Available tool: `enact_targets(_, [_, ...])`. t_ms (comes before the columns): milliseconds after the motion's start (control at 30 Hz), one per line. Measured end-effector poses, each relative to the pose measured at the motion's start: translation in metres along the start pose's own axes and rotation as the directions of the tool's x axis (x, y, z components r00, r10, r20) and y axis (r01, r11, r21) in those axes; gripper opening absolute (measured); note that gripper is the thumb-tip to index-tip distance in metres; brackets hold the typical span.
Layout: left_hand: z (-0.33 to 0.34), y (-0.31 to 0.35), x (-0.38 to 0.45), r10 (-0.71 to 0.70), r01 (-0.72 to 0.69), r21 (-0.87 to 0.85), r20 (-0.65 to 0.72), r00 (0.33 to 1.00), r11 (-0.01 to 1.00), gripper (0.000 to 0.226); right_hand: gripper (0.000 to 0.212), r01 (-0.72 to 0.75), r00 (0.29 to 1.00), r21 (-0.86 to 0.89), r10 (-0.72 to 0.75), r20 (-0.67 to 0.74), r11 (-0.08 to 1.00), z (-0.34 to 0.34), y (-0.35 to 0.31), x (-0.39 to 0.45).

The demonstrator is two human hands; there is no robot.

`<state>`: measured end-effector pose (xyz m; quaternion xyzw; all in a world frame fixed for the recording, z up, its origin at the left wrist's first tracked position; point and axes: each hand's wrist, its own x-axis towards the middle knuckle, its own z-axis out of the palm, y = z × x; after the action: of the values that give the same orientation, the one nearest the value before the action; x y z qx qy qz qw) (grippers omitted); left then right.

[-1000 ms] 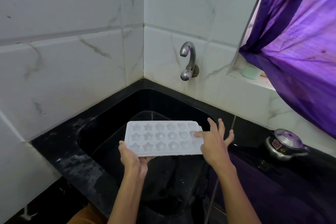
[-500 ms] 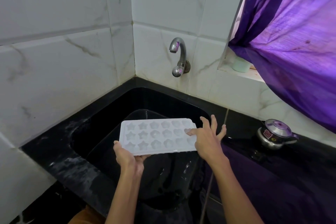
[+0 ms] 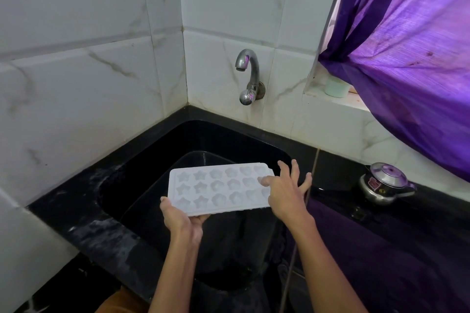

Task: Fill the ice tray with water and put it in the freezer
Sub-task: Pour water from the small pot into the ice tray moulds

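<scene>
A white ice tray (image 3: 218,188) with star and flower shaped cells is held level over the black sink (image 3: 193,140). My left hand (image 3: 181,221) grips its near left corner, thumb on the rim and fingers underneath. My right hand (image 3: 286,192) is at the tray's right end with fingers spread and the thumb lying on the tray's top. A metal tap (image 3: 248,76) sticks out of the tiled wall above the far side of the sink; no water runs from it.
White marble-look tiles cover the walls on the left and behind. A purple curtain (image 3: 407,58) hangs over the window at right, with a pale green cup (image 3: 337,86) on the sill. A small steel pot (image 3: 384,183) stands on the black counter at right.
The tray and both hands keep their hold and stay over the sink. The view has shifted slightly, so the tap and the tray sit a little differently in the frame.
</scene>
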<state>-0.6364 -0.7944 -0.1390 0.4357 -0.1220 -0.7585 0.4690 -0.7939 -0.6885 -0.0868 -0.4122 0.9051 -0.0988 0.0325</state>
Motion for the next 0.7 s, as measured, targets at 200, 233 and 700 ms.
enact_targets(200, [-0.002,0.0,0.003,0.009,-0.009,0.02,0.004,1.0,1.0,0.049,0.042,-0.014,0.999,0.023,0.014,0.029,1.0,0.0,-0.005,0.0])
enact_targets(233, [-0.002,0.0,0.004,0.005,-0.005,0.019,0.005,1.0,1.0,0.049,0.04,-0.021,1.0,0.04,0.02,0.003,0.999,0.0,-0.006,0.001])
enact_targets(700, [-0.001,-0.002,0.003,-0.023,0.022,0.031,0.019,1.0,0.999,0.051,0.049,0.035,0.998,0.032,-0.036,0.05,0.999,0.005,-0.024,0.0])
